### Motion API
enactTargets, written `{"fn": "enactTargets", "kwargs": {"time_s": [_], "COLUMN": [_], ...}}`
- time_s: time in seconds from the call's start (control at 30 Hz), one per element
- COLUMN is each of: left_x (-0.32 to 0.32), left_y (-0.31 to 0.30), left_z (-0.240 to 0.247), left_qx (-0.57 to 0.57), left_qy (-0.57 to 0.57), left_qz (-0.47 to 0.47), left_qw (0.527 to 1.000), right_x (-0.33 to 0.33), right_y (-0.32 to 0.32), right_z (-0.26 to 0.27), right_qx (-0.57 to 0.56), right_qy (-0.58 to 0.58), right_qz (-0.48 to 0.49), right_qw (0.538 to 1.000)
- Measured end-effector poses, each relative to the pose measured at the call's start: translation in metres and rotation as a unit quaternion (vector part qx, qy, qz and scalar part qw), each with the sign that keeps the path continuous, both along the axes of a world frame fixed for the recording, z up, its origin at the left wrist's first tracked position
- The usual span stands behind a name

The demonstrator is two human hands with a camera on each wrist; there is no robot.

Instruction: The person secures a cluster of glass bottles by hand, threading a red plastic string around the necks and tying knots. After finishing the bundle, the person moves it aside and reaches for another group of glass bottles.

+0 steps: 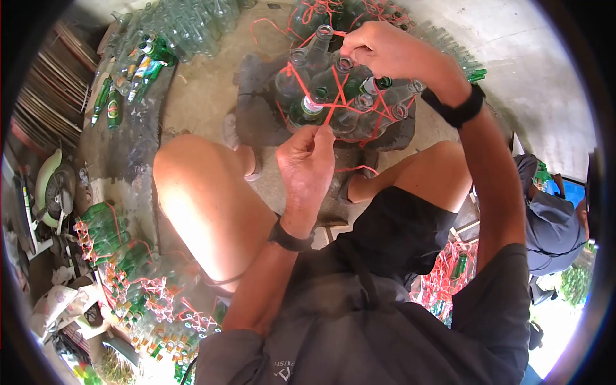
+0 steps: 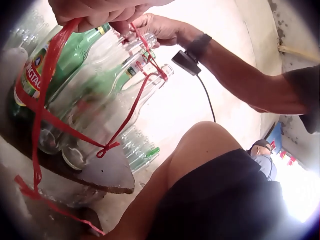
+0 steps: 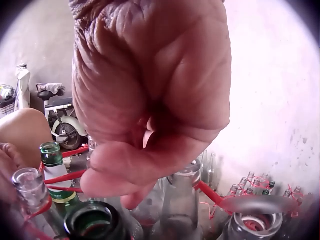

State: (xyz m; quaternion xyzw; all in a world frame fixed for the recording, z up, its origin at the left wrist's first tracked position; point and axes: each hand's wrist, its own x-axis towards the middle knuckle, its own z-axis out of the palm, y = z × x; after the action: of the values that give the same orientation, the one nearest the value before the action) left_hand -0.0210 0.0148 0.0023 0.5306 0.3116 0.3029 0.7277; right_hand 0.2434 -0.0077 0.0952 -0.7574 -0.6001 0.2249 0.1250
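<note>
A bundle of green and clear glass bottles stands before me, with red plastic strap point(image 1: 333, 102) laced around the necks. My left hand point(image 1: 307, 160) grips a length of this strap at the near side of the bundle; in the left wrist view the strap point(image 2: 42, 112) hangs down from the fist. At the far side my right hand point(image 1: 398, 54) has its fingers curled and pinches the strap above the bottle mouths. The strap point(image 3: 62, 177) runs to those fingertips in the right wrist view. One green bottle point(image 2: 65, 60) bears a red label.
The bundle stands on a dark slab point(image 1: 253, 96) between my knees. More clear bottles point(image 1: 186, 29) lie at the back left, beside several green ones point(image 1: 114, 106). Strapped bottles point(image 1: 102, 234) stand at the lower left. A person point(image 1: 555, 221) is at the right, and a motorbike point(image 1: 54, 192) is at the left.
</note>
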Motion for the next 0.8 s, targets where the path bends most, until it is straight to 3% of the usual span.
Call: {"fn": "enactTargets", "kwargs": {"time_s": [0.13, 0.23, 0.27, 0.33, 0.8], "left_x": [0.0, -0.001, -0.001, -0.003, -0.02], "left_y": [0.002, 0.002, 0.004, 0.008, 0.01], "left_z": [-0.004, -0.005, -0.007, -0.009, 0.002], "left_qx": [-0.011, -0.027, -0.024, 0.099, 0.049], "left_qy": [0.022, 0.027, 0.027, 0.06, 0.077], "left_qz": [-0.007, -0.025, -0.027, -0.007, -0.038], "left_qw": [1.0, 0.999, 0.999, 0.993, 0.995], "right_x": [-0.059, -0.091, -0.09, -0.09, -0.091], "right_y": [-0.032, -0.046, -0.047, -0.047, -0.051], "right_z": [0.01, -0.005, -0.009, -0.019, -0.03], "right_qx": [0.029, 0.115, 0.118, 0.161, 0.196], "right_qy": [-0.062, -0.184, -0.185, -0.171, -0.15], "right_qz": [-0.033, -0.05, -0.052, -0.082, -0.09], "right_qw": [0.997, 0.975, 0.974, 0.968, 0.965]}}
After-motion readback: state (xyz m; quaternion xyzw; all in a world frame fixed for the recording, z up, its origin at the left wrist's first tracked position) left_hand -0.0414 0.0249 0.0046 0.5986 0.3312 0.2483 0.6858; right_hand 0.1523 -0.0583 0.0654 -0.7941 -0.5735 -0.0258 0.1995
